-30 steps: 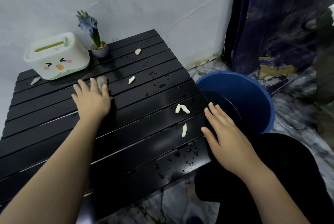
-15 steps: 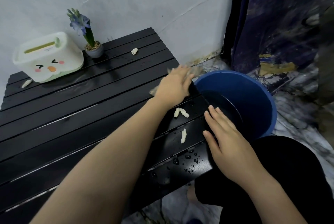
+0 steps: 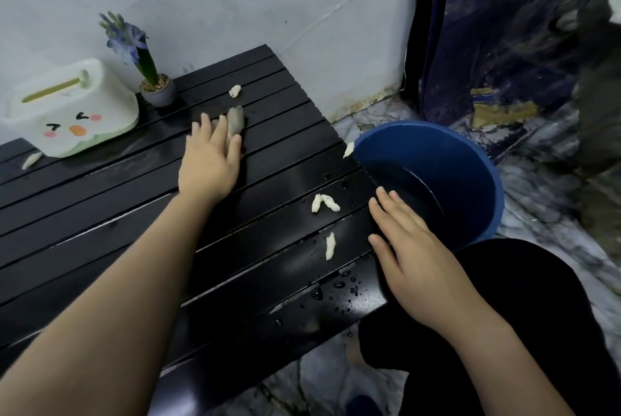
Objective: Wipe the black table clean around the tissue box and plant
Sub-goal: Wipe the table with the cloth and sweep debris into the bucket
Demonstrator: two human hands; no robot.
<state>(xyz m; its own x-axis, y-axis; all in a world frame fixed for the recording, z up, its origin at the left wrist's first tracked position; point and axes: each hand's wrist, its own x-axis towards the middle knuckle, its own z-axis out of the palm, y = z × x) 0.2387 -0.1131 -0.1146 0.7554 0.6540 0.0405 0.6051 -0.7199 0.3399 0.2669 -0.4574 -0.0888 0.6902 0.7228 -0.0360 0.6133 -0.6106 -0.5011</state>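
My left hand [image 3: 210, 162] has swung back from the table's bucket-side edge, where it was half a second ago, to the far slats, pressing the grey cloth [image 3: 235, 119] flat under spread fingers; only the cloth's tip shows past my fingertips. The white scrap that lay in the hand's path a second ago is gone from the middle, and one scrap [image 3: 348, 149] now sits at the edge by the blue bucket [image 3: 470, 173], so I judge the sweep carries debris that way and a second pass is starting. My right hand [image 3: 413, 247] lies open, fingers loosely together, on the near corner of the black table [image 3: 100, 214], holding nothing. Counting: one tissue box [image 3: 67, 113] well left of my left fingers, one potted hyacinth [image 3: 151, 79] just beyond and left of them, one bucket, one cloth, and six white scraps: one ahead of the fingertips [image 3: 235, 91], one by the box [image 3: 31, 160], the edge one, a pair [image 3: 324, 203] and a single [image 3: 330, 246] left of my right fingers.
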